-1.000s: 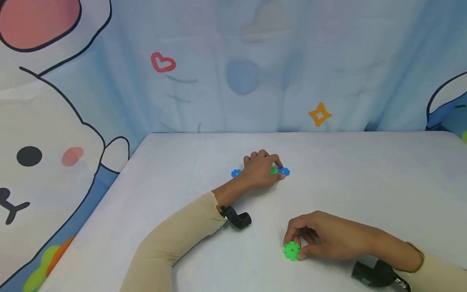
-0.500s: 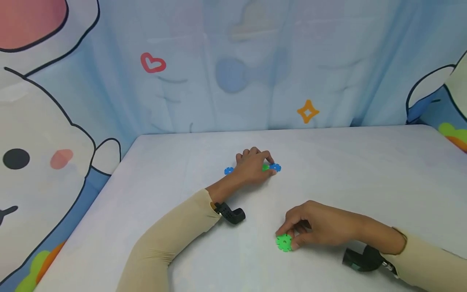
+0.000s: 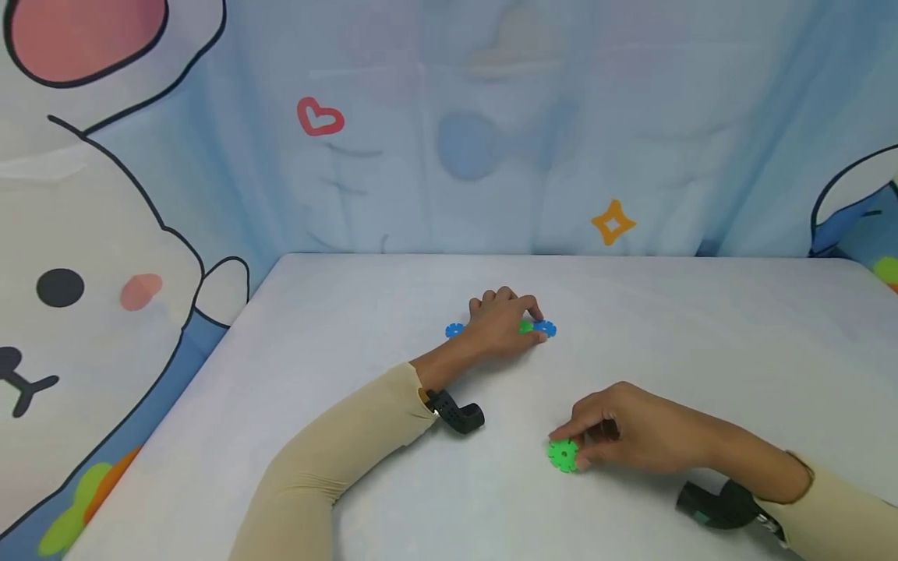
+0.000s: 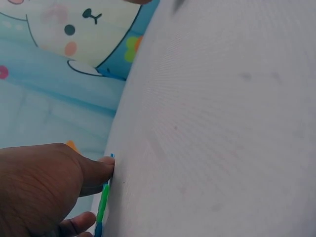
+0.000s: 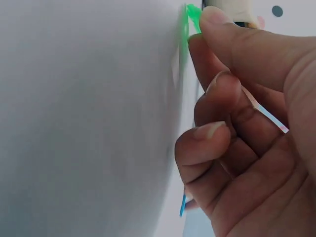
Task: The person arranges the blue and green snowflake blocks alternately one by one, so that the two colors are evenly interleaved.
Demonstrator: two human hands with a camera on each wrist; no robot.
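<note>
On the far part of the white table, my left hand reaches over a row of notched plastic discs. Its thumb and index finger pinch the blue disc at the row's right end. A green disc adjoins that one, and another blue disc shows left of the hand; the row's middle is hidden beneath it. Nearer, my right hand pinches a separate green notched disc between thumb and fingers. In the right wrist view this green disc is tilted against the tabletop, its other fingers curled.
A white-covered table spreads under both arms. Behind it hangs a light blue printed curtain with a cartoon character at left. Black wrist cameras, one under the left wrist and one under the right, sit close to the tabletop.
My right hand has slid a little way farther from me with the green disc. The left hand keeps its place on the row. The head view swung briefly and came back.
</note>
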